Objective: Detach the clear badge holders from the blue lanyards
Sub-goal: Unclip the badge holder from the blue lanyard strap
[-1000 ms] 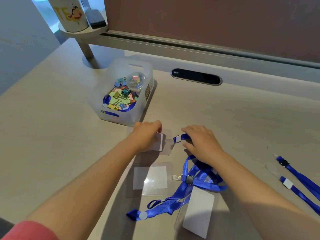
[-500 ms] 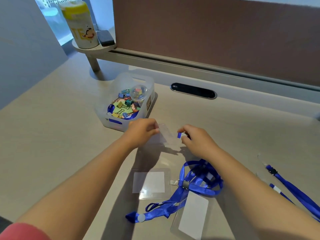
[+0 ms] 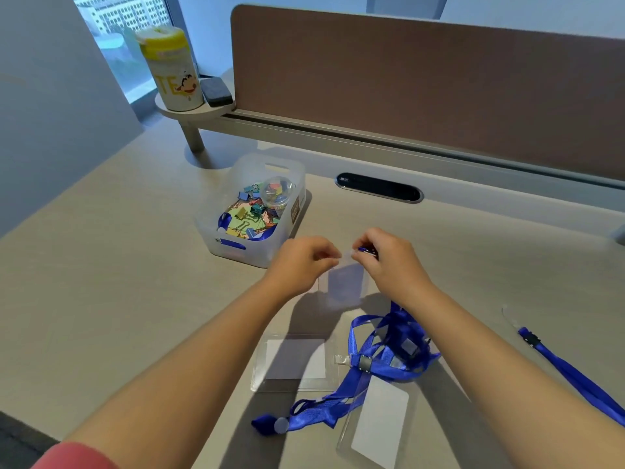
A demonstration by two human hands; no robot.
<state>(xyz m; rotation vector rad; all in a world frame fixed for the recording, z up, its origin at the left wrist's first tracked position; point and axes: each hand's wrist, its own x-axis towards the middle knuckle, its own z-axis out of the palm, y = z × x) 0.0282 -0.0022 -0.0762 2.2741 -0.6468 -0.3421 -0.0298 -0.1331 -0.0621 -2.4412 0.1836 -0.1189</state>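
A clear badge holder (image 3: 343,286) hangs above the desk between my hands. My left hand (image 3: 301,260) pinches its top left edge. My right hand (image 3: 385,257) pinches the blue lanyard clip (image 3: 367,251) at the holder's top. The blue lanyard (image 3: 382,336) trails down from that hand into a tangled heap on the desk. Two more clear holders with white cards lie there: one (image 3: 294,362) flat to the left of the heap, one (image 3: 377,426) partly under the straps at the bottom.
A translucent bin (image 3: 285,240) of coloured binder clips stands just left of my hands. Another blue lanyard (image 3: 571,374) lies at the right edge. A brown divider (image 3: 422,82) closes the desk's back, with a cable slot (image 3: 378,191) before it and a canister (image 3: 170,71) on a small shelf.
Both hands lifted the holder off the desk and drew together. The holder now hangs upright between them, and the lanyard end went up with my right hand. The camera tilted up.
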